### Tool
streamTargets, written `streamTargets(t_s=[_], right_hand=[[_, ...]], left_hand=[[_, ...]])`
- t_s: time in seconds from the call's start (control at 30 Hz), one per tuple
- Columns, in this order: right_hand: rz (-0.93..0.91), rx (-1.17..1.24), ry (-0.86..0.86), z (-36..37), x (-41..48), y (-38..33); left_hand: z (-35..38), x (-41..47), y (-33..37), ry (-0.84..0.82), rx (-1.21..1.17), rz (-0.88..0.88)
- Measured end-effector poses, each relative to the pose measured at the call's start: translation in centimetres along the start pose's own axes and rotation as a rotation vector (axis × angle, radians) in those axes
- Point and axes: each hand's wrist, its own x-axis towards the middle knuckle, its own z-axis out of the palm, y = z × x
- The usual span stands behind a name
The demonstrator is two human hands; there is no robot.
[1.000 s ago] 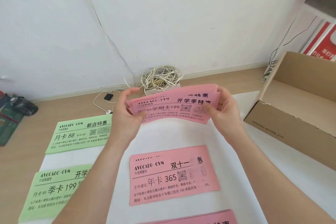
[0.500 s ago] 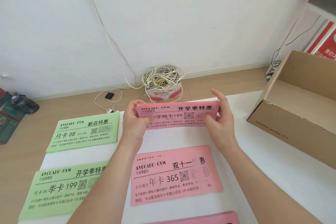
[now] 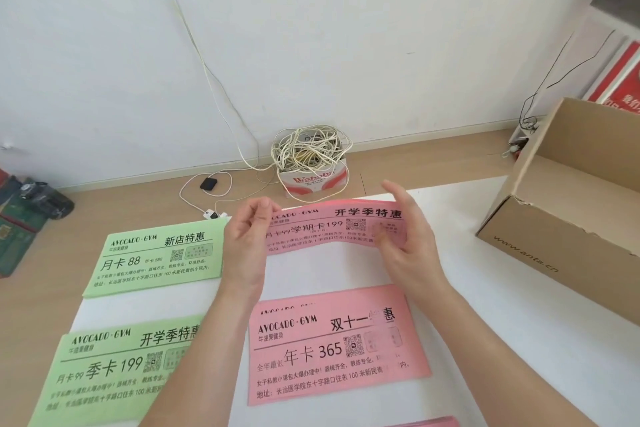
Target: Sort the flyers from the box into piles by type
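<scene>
**Pink batch squared and lowered toward the sheet**

Pink flyers that had been fanned out and held high a second earlier were now one squared stack (image 3: 332,229), brought down low over the far part of the white sheet (image 3: 311,274). I could not tell whether its lower edge touched the sheet. My reading was that this batch was about to be laid down as its own pile, beyond the pink year-card pile (image 3: 336,347) and to the right of the two green piles (image 3: 156,260) (image 3: 114,367).

The right hand (image 3: 408,246) held the stack's right end, with the thumb across the printed face and straight fingers behind. The left hand (image 3: 247,243) covered the left end with loosely curled fingers, and I could not make out whether it gripped the paper or had let go.

The stack was thin and bowed slightly along its length. Its top sheet showed a bold black heading, "199" and a QR code. The cardboard box (image 3: 561,253) stood well apart on the right.
</scene>
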Motion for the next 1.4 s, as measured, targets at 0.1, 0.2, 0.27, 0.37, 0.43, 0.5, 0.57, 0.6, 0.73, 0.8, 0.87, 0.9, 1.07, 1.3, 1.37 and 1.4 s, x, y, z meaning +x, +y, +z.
streamTargets(t_s=[0.1, 0.2, 0.27, 0.37, 0.43, 0.5, 0.57, 0.6, 0.73, 0.8, 0.87, 0.9, 1.07, 1.3, 1.37, 1.4], right_hand=[[-0.053, -0.045, 0.059, 0.3, 0.2, 0.2], [-0.067, -0.049, 0.067, 0.1, 0.3, 0.2], [-0.070, -0.066, 0.068, 0.0, 0.3, 0.3], [-0.067, -0.068, 0.070, 0.1, 0.3, 0.3], [-0.079, -0.082, 0.068, 0.1, 0.3, 0.3], [-0.120, -0.108, 0.066, 0.1, 0.2, 0.2], [-0.159, -0.127, 0.085, 0.2, 0.3, 0.0], [-0.160, -0.126, 0.088, 0.3, 0.4, 0.0], [-0.065, -0.062, -0.029, 0.5, 0.5, 0.3], [-0.052, -0.079, -0.080, 0.3, 0.6, 0.2], [-0.053, -0.113, -0.089, 0.0, 0.9, -0.2], [-0.047, -0.126, -0.079, -0.2, 1.0, -0.5], [0.201, -0.226, -0.146, 0.3, 1.9, -1.1], [0.315, -0.405, -0.233, 1.8, 3.1, -1.7], [0.332, -0.418, -0.240, 2.1, 3.1, -1.7], [0.339, -0.422, -0.239, 2.3, 3.1, -1.7]], left_hand=[[0.7, 0.1, 0.2, 0.053, 0.042, 0.049], [0.4, 0.2, 0.4, 0.005, 0.024, 0.069], [0.0, 0.1, 0.3, -0.081, 0.033, 0.045], [-0.3, 0.2, -0.5, -0.127, 0.105, 0.004], [-0.4, 0.1, -0.9, -0.114, 0.122, -0.012], [-0.5, 0.0, -1.0, -0.072, 0.143, 0.020], [-0.6, 0.1, -0.8, -0.033, 0.166, 0.071], [-0.6, 0.1, -0.7, -0.034, 0.166, 0.079], [-0.9, -0.1, -1.8, -0.057, 0.230, -0.052], [-0.8, -0.2, -1.9, -0.055, 0.285, -0.105], [-0.7, -0.3, -1.6, -0.034, 0.285, -0.123], [-0.9, -0.3, -1.4, -0.015, 0.297, -0.132], [-1.9, -0.6, -1.0, 0.062, 0.574, -0.172], [-2.2, -1.5, -0.9, 0.032, 1.045, -0.079], [-2.5, -1.5, -0.9, 0.034, 1.076, -0.080], [-2.6, -1.4, -0.9, 0.032, 1.084, -0.084]])
